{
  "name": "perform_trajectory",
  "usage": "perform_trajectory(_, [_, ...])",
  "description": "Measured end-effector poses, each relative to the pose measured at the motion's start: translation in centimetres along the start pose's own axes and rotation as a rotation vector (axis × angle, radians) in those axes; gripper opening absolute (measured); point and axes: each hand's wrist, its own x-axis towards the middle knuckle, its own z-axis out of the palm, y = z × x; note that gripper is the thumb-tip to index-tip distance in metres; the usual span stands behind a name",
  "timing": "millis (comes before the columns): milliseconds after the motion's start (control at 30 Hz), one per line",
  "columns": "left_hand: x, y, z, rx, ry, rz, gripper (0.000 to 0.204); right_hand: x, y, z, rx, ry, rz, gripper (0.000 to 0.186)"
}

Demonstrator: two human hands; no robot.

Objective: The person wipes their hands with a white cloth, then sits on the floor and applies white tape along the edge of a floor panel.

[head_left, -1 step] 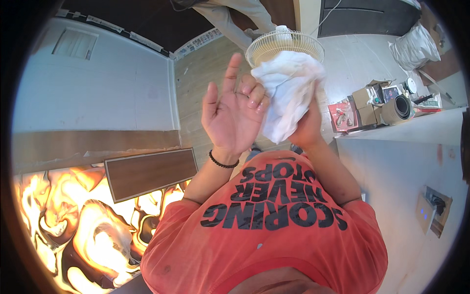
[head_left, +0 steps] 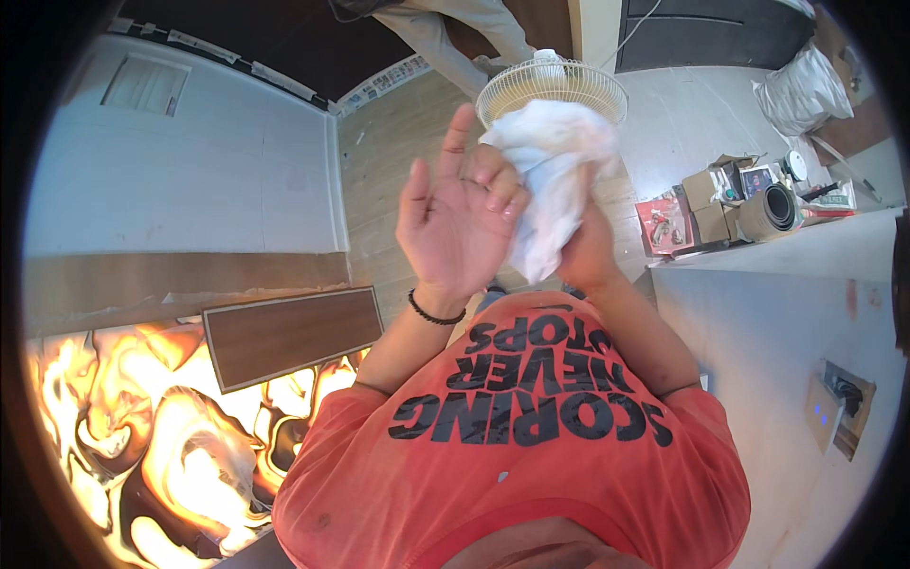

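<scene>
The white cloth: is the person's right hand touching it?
Touching: the head view shows the white cloth bunched up against the right hand, which is partly hidden behind its folds.

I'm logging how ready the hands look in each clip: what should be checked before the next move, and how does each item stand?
1. White cloth in the right hand's grasp: ok.
2. Left hand's index finger and thumb clear of the cloth: ok, both extended.
3. Left hand's curled fingers touching the cloth: cannot tell.
4. Dark beaded bracelet clear of the cloth: ok.
5. Fan stopped: cannot tell; the cloth partly covers it.
</scene>
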Motion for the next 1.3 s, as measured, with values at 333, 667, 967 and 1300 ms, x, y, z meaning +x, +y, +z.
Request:
perform_trajectory(333, [0.4, -0.4, -0.2, 0.0, -0.11, -0.093, 0.071, 2.8, -0.7, -1.0, 0.017, -0.248, 0.094, 0.05])
perform_trajectory(667, [0.9, -1.8, 1.0, 0.849, 0.236, -0.019, 0.079, 1.6, 0.2, 2.1, -0.627, -0.028, -0.252, 0.042])
perform_trajectory(967, [1.0, -0.8, 0.2, 0.392, -0.021, -0.059, 0.093, 3.1, -2.0, 2.2, 0.217, 0.155, 0.178, 0.073])
perform_trajectory(1300, [-0.4, -1.4, 0.8, 1.912, -0.085, -0.246, 0.072, 2.9, -2.2, 2.8, -0.562, 0.267, -0.054, 0.05])
